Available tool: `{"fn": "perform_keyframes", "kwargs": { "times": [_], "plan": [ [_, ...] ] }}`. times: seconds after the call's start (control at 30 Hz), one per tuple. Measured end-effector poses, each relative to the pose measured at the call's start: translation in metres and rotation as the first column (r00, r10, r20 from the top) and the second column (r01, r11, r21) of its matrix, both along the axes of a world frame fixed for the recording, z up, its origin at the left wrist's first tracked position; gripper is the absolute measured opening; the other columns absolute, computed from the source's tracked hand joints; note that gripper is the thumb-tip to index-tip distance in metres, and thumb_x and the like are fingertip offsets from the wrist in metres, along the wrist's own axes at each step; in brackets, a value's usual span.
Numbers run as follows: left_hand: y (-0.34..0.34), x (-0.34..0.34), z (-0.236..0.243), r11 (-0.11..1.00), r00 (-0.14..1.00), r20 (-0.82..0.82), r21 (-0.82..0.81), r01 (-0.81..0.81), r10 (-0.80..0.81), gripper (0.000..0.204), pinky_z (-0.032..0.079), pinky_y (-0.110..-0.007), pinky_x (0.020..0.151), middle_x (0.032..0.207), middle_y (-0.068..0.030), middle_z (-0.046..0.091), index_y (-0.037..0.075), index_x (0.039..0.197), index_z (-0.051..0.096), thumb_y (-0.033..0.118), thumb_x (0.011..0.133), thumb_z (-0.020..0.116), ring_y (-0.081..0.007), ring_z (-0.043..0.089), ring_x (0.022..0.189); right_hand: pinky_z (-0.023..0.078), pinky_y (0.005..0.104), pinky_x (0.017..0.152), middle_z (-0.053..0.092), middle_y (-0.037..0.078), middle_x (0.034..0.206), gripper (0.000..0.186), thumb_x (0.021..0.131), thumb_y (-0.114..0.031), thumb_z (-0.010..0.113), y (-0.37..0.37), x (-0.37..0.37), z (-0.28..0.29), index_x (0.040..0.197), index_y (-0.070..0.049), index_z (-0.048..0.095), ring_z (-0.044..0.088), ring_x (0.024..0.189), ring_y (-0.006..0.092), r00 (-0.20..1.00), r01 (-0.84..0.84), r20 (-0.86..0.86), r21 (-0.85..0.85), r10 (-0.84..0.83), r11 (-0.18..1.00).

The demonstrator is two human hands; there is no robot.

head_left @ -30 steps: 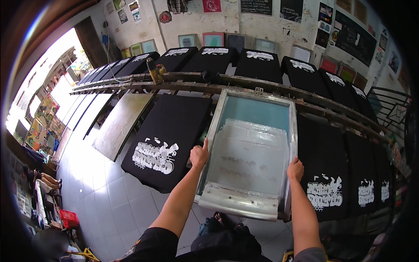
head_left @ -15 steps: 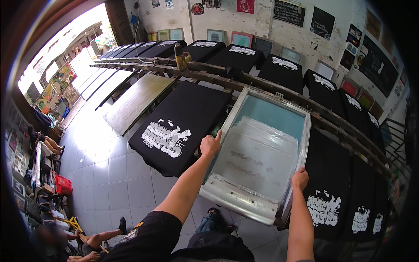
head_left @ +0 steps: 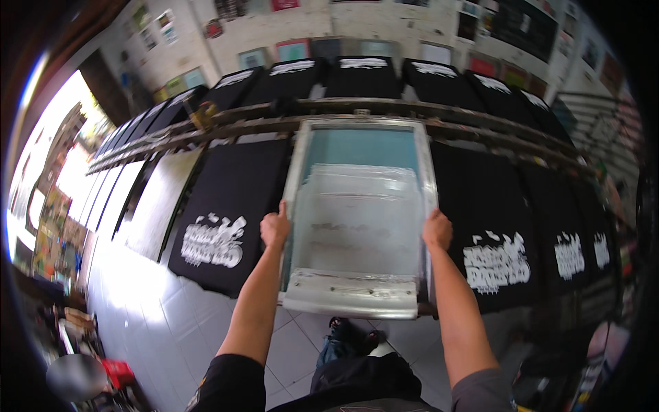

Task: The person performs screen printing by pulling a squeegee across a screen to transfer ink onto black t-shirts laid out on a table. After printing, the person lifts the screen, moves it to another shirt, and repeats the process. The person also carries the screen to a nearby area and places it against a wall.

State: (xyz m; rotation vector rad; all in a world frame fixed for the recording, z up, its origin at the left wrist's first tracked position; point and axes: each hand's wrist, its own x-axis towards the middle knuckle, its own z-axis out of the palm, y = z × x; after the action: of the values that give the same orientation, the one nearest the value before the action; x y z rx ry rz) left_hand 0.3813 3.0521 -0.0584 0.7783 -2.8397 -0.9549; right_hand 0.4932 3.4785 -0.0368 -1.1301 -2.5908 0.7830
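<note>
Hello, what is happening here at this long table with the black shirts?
A person holds a printing screen frame by its two long sides, the left hand on one edge, the right hand on the other. The frame lies over a spot in a row of black T-shirts; the shirt to the left and the shirt to the right already carry white prints.

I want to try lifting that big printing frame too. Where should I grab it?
Grip the printing frame by its two long side rails, about midway along, coming from the near end. The left hand and right hand hold it there. The frame is wide and flat, so one hand per side keeps it level.
</note>
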Motion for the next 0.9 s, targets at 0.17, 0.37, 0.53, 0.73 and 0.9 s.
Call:
{"fn": "perform_keyframes", "kwargs": {
  "times": [0.17,0.37,0.53,0.73,0.9],
  "plan": [
    [-0.003,-0.004,-0.005,0.999,0.999,-0.019,-0.009,0.042,-0.043,0.089,0.054,-0.057,0.1,0.113,-0.031,0.075,0.001,0.1,0.082,0.081,0.098,0.046,-0.0486,0.071,0.115,0.058,0.056,0.098,0.076,0.031,0.109,0.06,0.112,-0.043,0.038,0.004,-0.001,-0.005,0.106,0.002,0.079,0.074,0.107,0.0474,0.999,0.022,-0.026,0.006,-0.021,1.0],
    [0.001,-0.007,-0.004,0.996,0.997,-0.02,-0.051,0.068,-0.069,0.092,0.054,-0.057,0.096,0.108,-0.0305,0.076,-0.004,0.096,0.081,0.081,0.098,0.046,-0.0476,0.073,0.108,0.058,0.0547,0.097,0.077,0.029,0.108,0.058,0.112,-0.041,0.039,0.009,-0.001,-0.01,0.108,0.001,0.077,0.074,0.107,0.0462,0.999,0.021,-0.045,-0.01,-0.022,1.0],
    [-0.005,-0.014,-0.017,0.993,0.995,-0.067,-0.096,0.066,-0.072,0.096,0.054,-0.058,0.093,0.099,-0.0299,0.077,-0.006,0.093,0.08,0.083,0.097,0.043,-0.0479,0.074,0.102,0.059,0.0536,0.095,0.077,0.028,0.107,0.057,0.112,-0.041,0.038,0.008,0.001,-0.012,0.108,0.001,0.076,0.075,0.105,0.045,0.998,0.013,-0.054,-0.022,-0.015,1.0],
    [-0.018,-0.023,-0.035,0.992,0.989,-0.09,-0.051,0.113,-0.117,0.1,0.051,-0.057,0.078,0.072,-0.0257,0.069,-0.009,0.072,0.072,0.084,0.096,0.045,-0.0417,0.068,0.074,0.059,0.0534,0.095,0.077,0.028,0.106,0.056,0.112,-0.039,0.038,0.006,0.005,-0.002,0.107,0.001,0.077,0.075,0.104,0.0454,0.998,0.019,-0.063,-0.07,-0.023,0.997],
    [-0.022,-0.03,-0.044,0.991,0.983,-0.128,-0.047,0.128,-0.133,0.101,0.046,-0.056,0.07,0.06,-0.0206,0.06,-0.009,0.061,0.063,0.084,0.096,0.046,-0.0357,0.057,0.06,0.058,0.054,0.096,0.077,0.028,0.105,0.056,0.112,-0.039,0.038,0.009,0.006,-0.003,0.106,0.001,0.076,0.075,0.103,0.0457,0.995,0.004,-0.095,-0.106,-0.014,0.994]
  ]
}}
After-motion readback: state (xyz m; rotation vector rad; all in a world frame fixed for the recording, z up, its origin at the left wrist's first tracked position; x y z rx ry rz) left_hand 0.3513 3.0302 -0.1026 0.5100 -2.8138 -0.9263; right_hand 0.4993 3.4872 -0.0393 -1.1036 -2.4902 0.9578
